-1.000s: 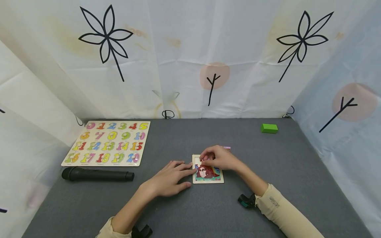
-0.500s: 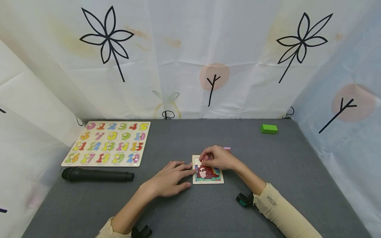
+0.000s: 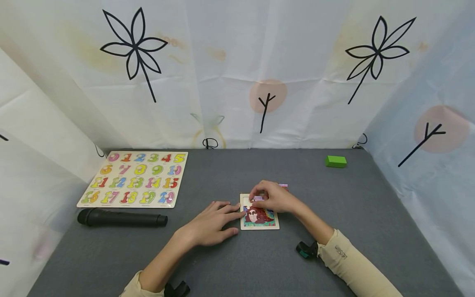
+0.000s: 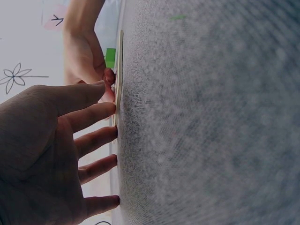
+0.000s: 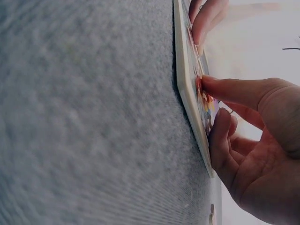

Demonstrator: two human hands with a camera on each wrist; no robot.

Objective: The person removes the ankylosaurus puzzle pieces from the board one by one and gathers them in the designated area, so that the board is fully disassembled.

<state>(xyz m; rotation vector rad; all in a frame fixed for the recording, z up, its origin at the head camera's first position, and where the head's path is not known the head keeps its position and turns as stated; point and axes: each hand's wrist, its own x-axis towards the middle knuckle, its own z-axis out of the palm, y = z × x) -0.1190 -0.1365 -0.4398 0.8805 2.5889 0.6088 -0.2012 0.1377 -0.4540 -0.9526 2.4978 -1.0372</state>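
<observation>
1. Head view: white printed cloth [image 3: 219, 74] is hung behind and to both sides of the work, presumably as a screen.
2. Grey bench [image 3: 222, 264] is used as the flat support; its fabric-like texture probably adds some grip beneath thin items.
3. Number board [image 3: 132, 180] is laid flat at far left, well apart from the hands, likely parked out of the way.
4. Black microphone [image 3: 122, 218] is laid lengthwise just beside the board's near edge; contact cannot be told.
5. Left hand [image 3: 211, 225] is held wide, fingers spread, with fingertips set against the left edge of the puzzle tray. Bracing against sliding is inferred.
6. Right hand [image 3: 272, 198] is arched over the tray's upper part, fingers curled, thumb and forefinger narrowed. A piece appears to be pinched there; the grip is partly hidden by the fingers.
7. Puzzle tray [image 3: 260, 227] is placed flat between both hands, centrally, where it can be reached by either. Its lower picture area is filled; a pale bare patch is seen at upper left.
8. Green block [image 3: 336, 161] is set at far right, untouched.
9. Loose piece [image 3: 283, 186] is left just beyond the right hand, perhaps for easy reach.
10. Lilac puzzle piece [image 3: 258, 198] is seen under the right fingertips; its seating cannot be judged.
</observation>
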